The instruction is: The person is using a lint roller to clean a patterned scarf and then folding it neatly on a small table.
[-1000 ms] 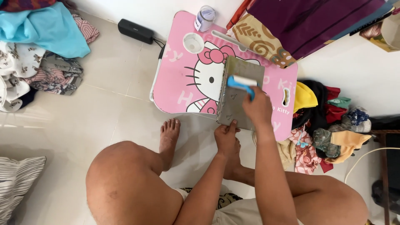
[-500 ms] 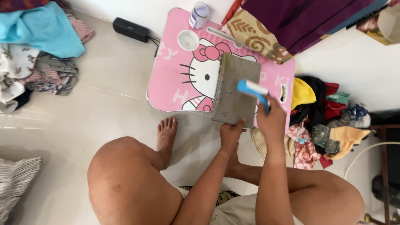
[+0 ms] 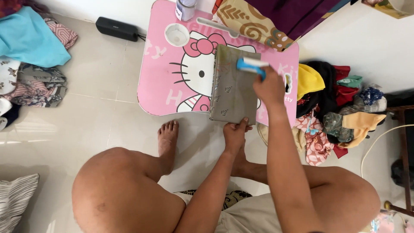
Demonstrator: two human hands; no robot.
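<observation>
Your right hand point(image 3: 271, 88) is closed around the handle of a blue and white brush point(image 3: 251, 66), whose head rests on the upper right part of a folded grey-olive cloth point(image 3: 233, 88). Your left hand point(image 3: 235, 134) pinches the near edge of that cloth, thumb on top, holding it down. The cloth lies flat on the right half of a pink lap table point(image 3: 172, 86) printed with a cartoon cat face; its near edge overhangs the table's front rim slightly.

On the table's far side, a white round lid point(image 3: 177, 34) sits in a recess at the left, and a small clear jar point(image 3: 186, 8) stands at the far edge. A patterned brown and cream fabric point(image 3: 250, 23) overlaps the far right corner.

You sit on a pale tiled floor point(image 3: 86, 121), knees spread, one bare foot point(image 3: 167, 138) just below the table's front rim. A black oblong speaker point(image 3: 117, 29) lies left of the table. Heaps of clothing point(image 3: 340, 108) lie at the right, more laundry point(image 3: 30, 64) at the left.
</observation>
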